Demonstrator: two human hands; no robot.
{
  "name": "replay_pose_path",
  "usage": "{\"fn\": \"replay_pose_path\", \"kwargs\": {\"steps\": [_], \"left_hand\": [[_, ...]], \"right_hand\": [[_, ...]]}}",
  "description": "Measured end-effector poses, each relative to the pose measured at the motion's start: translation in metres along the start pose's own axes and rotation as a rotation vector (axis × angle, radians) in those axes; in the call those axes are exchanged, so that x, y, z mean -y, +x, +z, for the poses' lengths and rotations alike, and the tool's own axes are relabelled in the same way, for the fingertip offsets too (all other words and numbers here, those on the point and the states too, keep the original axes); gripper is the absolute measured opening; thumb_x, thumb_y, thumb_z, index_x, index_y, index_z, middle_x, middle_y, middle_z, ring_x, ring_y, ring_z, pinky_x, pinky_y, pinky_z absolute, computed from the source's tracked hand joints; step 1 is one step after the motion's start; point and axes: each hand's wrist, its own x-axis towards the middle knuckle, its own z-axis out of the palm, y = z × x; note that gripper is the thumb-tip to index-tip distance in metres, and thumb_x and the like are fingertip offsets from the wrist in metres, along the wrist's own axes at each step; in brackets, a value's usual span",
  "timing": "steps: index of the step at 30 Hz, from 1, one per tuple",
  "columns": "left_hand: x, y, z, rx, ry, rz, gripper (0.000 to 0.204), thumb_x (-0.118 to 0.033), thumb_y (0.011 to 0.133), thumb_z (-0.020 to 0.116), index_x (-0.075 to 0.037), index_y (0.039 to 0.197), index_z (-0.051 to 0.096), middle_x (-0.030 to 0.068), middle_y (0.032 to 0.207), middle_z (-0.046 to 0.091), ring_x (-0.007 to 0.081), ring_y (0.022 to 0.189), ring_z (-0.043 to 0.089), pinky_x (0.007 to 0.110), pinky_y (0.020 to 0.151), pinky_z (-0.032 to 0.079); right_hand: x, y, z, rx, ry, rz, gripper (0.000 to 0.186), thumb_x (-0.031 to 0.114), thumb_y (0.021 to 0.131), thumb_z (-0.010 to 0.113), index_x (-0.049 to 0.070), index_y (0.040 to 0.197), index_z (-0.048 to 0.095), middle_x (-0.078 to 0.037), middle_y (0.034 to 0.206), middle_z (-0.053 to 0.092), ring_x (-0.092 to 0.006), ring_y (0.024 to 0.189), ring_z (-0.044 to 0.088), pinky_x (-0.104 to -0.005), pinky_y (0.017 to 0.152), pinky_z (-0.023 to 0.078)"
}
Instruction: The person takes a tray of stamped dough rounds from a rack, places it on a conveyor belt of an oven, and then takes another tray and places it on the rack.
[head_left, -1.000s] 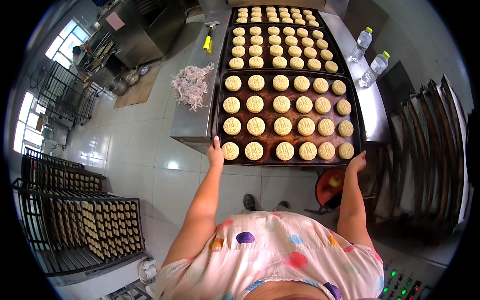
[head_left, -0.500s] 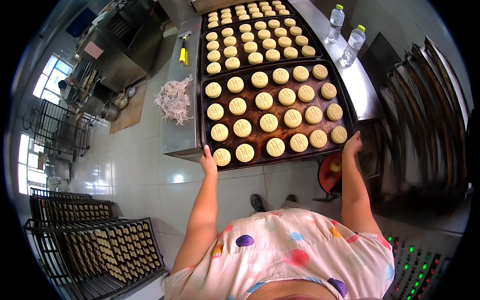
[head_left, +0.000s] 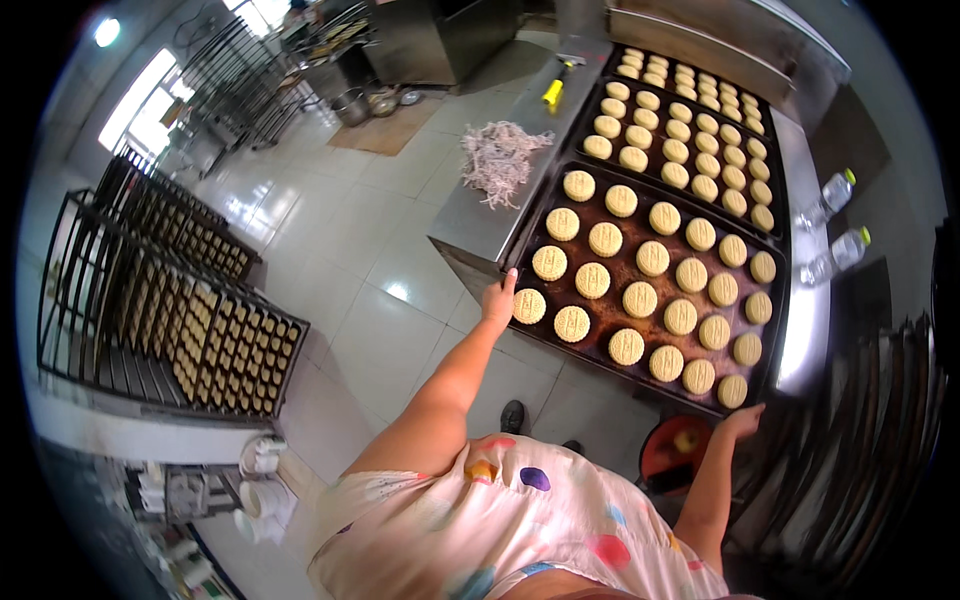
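My left hand (head_left: pixel 500 297) grips the near left corner of a dark baking tray (head_left: pixel 622 268), thumb on the rim. At the near right corner, my right hand (head_left: pixel 741 421) is closed on the same tray. Rows of round, pale cookies (head_left: pixel 653 258) with fluted edges and stamped tops lie spaced out on it. The tray's far part rests on a metal counter (head_left: pixel 470 225), while its near edge juts out over the floor. Right behind it lie more dark trays (head_left: pixel 653 172) of similar cookies. My fingers under the tray are hidden.
On the counter's left are a bundle of pale strings (head_left: pixel 500 160) and a yellow-handled scraper (head_left: pixel 552 93). Two clear bottles (head_left: pixel 826 200) stand along its right side. A loaded tray rack (head_left: pixel 75 290) is at left, a red round container (head_left: pixel 665 440) below, dark upright trays (head_left: pixel 860 430) at right.
My view has turned left, so the counter and trays appear farther right and tilted. Both hands still hold the tray's near corners; the cookies keep their places on it.
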Motion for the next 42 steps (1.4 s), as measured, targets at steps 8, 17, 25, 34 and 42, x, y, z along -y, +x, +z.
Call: {"fn": "replay_pose_path", "kwargs": {"steps": [8, 17, 25, 34, 42], "left_hand": [[-0.006, -0.007, -0.003, 0.0, -0.057, -0.032, 0.069, -0.058, 0.086, 0.038, 0.008, 0.077, 0.06, 0.0275, 0.074, 0.058, 0.0437, 0.076, 0.055, 0.046, 0.069, 0.041], [0.004, -0.002, 0.003, -0.035, -0.044, -0.021, 0.073, -0.061, 0.084, 0.039, 0.008, 0.073, 0.059, 0.028, 0.07, 0.057, 0.0436, 0.073, 0.055, 0.047, 0.068, 0.041], [0.009, 0.0, 0.007, -0.033, -0.117, 0.023, 0.071, -0.057, 0.085, 0.044, 0.011, 0.073, 0.059, 0.0236, 0.063, 0.057, 0.0323, 0.06, 0.052, 0.042, 0.064, 0.042], [0.003, 0.004, 0.001, -0.009, -0.076, -0.074, 0.069, -0.057, 0.084, 0.047, 0.01, 0.075, 0.06, 0.023, 0.07, 0.06, 0.032, 0.067, 0.055, 0.041, 0.067, 0.042], [-0.018, 0.0, 0.001, -0.174, -0.276, -0.187, 0.069, -0.058, 0.074, 0.063, 0.007, 0.054, 0.049, 0.0075, 0.056, 0.048, 0.017, 0.056, 0.041, 0.036, 0.056, 0.039]], "right_hand": [[0.007, -0.004, -0.005, 0.032, 0.012, 0.037, 0.049, 0.035, 0.091, 0.047, -0.013, 0.094, 0.061, -0.029, 0.089, 0.061, -0.0375, 0.079, 0.059, -0.0371, 0.074, 0.047], [-0.007, 0.002, 0.002, 0.049, 0.002, -0.005, 0.043, 0.028, 0.093, 0.046, -0.013, 0.096, 0.059, -0.028, 0.089, 0.062, -0.0331, 0.075, 0.059, -0.0348, 0.072, 0.047], [-0.018, 0.003, 0.006, 0.0, -0.006, -0.084, 0.038, 0.022, 0.092, 0.047, -0.013, 0.093, 0.06, -0.027, 0.089, 0.063, -0.0317, 0.075, 0.061, -0.0328, 0.071, 0.048], [0.013, -0.006, -0.004, 0.011, 0.055, 0.226, 0.045, 0.029, 0.086, 0.05, -0.015, 0.089, 0.06, -0.027, 0.091, 0.062, -0.0341, 0.079, 0.06, -0.0355, 0.073, 0.047], [0.041, -0.015, 0.002, -0.022, 0.074, 0.333, 0.052, 0.034, 0.082, 0.046, -0.015, 0.093, 0.059, -0.03, 0.098, 0.06, -0.0397, 0.091, 0.058, -0.0412, 0.081, 0.043]]}}
